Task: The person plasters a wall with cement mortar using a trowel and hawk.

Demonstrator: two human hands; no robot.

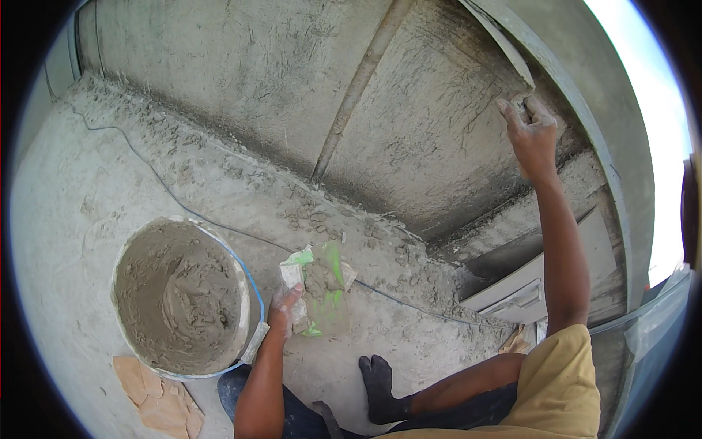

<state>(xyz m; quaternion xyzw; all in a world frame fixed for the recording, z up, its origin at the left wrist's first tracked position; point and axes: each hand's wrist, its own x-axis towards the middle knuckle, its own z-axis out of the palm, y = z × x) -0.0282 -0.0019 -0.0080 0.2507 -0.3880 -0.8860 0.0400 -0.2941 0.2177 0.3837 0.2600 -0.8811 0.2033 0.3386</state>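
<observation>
Beside the wall [431, 110], my right hand [534, 135] pinched a grey lump [522, 112]; my left hand [284, 301] gripped a board [330, 316].

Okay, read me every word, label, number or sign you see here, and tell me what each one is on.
There is no text that I can read in this view.
The green-patched board in the left hand: color patches and smears, no lettering I can make out.
Bucket: none legible.
Brown paper on the floor: none legible.
</observation>
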